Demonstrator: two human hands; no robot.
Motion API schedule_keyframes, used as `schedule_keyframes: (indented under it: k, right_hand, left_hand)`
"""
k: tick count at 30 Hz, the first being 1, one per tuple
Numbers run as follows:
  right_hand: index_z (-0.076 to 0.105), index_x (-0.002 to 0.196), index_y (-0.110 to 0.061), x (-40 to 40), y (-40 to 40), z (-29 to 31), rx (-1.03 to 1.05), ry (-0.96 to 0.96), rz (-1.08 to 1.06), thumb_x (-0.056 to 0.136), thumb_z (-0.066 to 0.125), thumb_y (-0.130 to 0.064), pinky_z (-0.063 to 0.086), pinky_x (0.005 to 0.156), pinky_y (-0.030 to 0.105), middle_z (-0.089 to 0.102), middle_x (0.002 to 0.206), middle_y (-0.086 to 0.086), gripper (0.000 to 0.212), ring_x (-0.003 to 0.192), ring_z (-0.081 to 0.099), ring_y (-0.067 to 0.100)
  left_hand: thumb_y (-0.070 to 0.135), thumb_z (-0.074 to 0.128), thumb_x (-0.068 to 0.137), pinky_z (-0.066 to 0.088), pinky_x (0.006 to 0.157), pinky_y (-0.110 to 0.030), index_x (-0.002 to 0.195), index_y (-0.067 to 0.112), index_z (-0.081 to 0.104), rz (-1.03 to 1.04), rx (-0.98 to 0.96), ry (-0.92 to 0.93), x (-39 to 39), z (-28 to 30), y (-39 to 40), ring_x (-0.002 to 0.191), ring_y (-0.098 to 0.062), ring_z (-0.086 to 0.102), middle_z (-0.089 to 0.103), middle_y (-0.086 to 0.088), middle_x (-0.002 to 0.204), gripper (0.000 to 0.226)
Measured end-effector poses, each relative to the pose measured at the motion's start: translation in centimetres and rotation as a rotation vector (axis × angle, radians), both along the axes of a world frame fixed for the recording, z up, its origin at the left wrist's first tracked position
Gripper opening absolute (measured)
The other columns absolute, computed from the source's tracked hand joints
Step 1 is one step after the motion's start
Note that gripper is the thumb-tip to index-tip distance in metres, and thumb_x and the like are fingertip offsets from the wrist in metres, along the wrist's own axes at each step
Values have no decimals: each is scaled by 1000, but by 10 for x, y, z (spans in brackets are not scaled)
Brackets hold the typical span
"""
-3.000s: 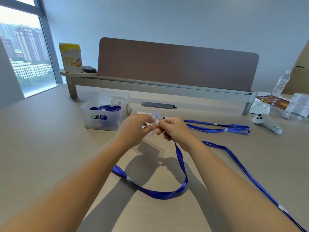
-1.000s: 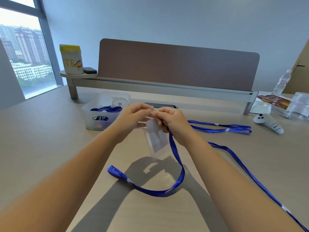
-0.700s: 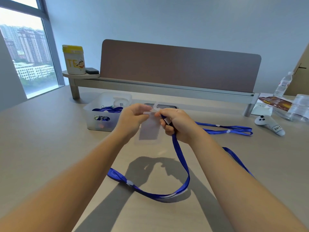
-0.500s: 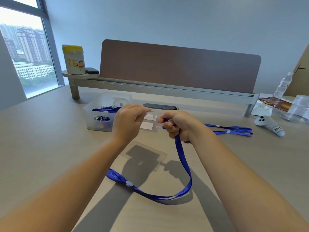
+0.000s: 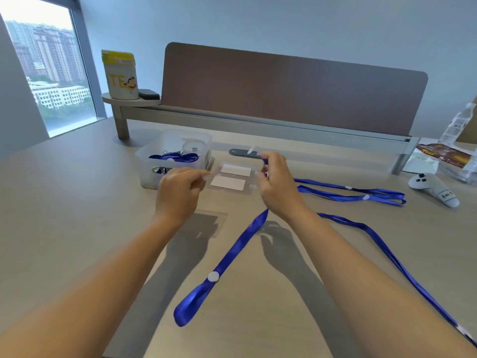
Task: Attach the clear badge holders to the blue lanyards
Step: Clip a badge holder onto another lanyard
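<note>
Sitting on the desk (image 5: pixel 77 215), a clear plastic bin (image 5: pixel 173 157) holds blue lanyards, while the left hand (image 5: pixel 178 193) pinches one end of a clear badge holder (image 5: pixel 231 178) and the right hand (image 5: pixel 277 186) pinches the other end together with a blue lanyard (image 5: pixel 232 254) hanging below.

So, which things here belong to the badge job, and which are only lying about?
Belong to the job:
clear badge holder
blue lanyard
second lanyard
bin with lanyards

Lying about:
yellow-lidded canister
white controller
water bottle
</note>
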State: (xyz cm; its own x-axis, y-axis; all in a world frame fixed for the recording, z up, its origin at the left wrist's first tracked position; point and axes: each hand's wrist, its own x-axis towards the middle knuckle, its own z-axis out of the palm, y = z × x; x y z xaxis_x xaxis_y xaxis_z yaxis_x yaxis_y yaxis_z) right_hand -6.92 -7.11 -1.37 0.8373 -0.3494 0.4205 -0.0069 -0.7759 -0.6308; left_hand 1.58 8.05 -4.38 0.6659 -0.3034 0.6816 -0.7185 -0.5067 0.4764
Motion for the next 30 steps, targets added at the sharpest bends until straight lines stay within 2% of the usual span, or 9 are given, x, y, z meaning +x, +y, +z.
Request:
schedule_keyframes:
  k: [5, 8, 16, 18, 21, 23, 25, 27, 30]
  right_hand:
    - [48, 130, -9, -1, 10, -41, -165, 601, 164, 83, 50, 2, 39, 103, 32, 42, 134, 11, 48, 124, 45, 25]
    - [45, 134, -15, -7, 20, -56, -190, 759, 220, 88, 44, 1, 36, 104, 32, 39, 138, 10, 49, 126, 44, 26]
    - [59, 107, -9, -6, 28, -53, -315, 696, 179, 85, 60, -17, 38, 74, 27, 59, 113, 10, 23, 93, 51, 19]
    - [60, 99, -9, -3, 29, -53, -338, 732, 175, 86, 60, -19, 39, 72, 27, 61, 105, 12, 17, 86, 48, 17]
    - [62, 104, -5, 3, 30, -51, -327, 775, 174, 87, 58, -19, 40, 74, 29, 60, 100, 14, 23, 86, 48, 18]
    - [62, 99, -6, 8, 29, -44, -273, 716, 168, 86, 58, -18, 38, 73, 30, 55, 91, 10, 18, 84, 47, 19]
    - [58, 78, -12, 16, 26, -32, -164, 628, 130, 85, 59, -20, 39, 73, 34, 53, 83, 6, 11, 80, 47, 20]
    - [49, 64, -15, 28, 24, -15, -85, 542, 81, 85, 60, -22, 40, 69, 33, 51, 72, 3, 24, 72, 47, 18]
    - [55, 75, -8, 46, 29, 12, -44, 390, 58, 86, 59, -18, 36, 60, 26, 50, 69, 0, 16, 66, 45, 15]
  left_hand:
    - [1, 55, 85, 44, 81, -36, 104, 4, 67, 8, 48, 57, 1, -15, 9, 96, -37, 58, 70, -20, 103, 23]
    - [0, 53, 86, 45, 82, -37, 105, 3, 66, 2, 75, 90, -3, -20, 13, 97, -38, 58, 69, -21, 104, 23]
    - [3, 52, 88, 46, 82, -39, 105, 4, 66, 26, 90, 140, -2, -23, 21, 96, -38, 56, 69, -20, 104, 23]
    - [2, 52, 87, 46, 82, -39, 104, 4, 67, 30, 87, 144, -1, -22, 26, 96, -37, 56, 69, -20, 103, 23]
    - [2, 51, 87, 46, 83, -38, 105, 4, 66, 48, 80, 165, 3, -21, 34, 97, -35, 57, 69, -20, 104, 23]
    - [2, 50, 88, 45, 85, -37, 105, 5, 66, 73, 31, 199, 8, -16, 41, 99, -35, 58, 69, -19, 106, 24]
    - [4, 49, 89, 45, 85, -34, 105, 4, 66, 103, -44, 247, 14, -9, 48, 100, -35, 59, 68, -18, 109, 24]
    - [6, 48, 90, 42, 80, -29, 107, 4, 65, 142, -97, 287, 23, -2, 55, 101, -34, 58, 67, -18, 111, 24]
    - [7, 47, 91, 39, 78, -26, 110, 3, 63, 185, -152, 342, 37, 9, 65, 104, -34, 56, 65, -18, 114, 25]
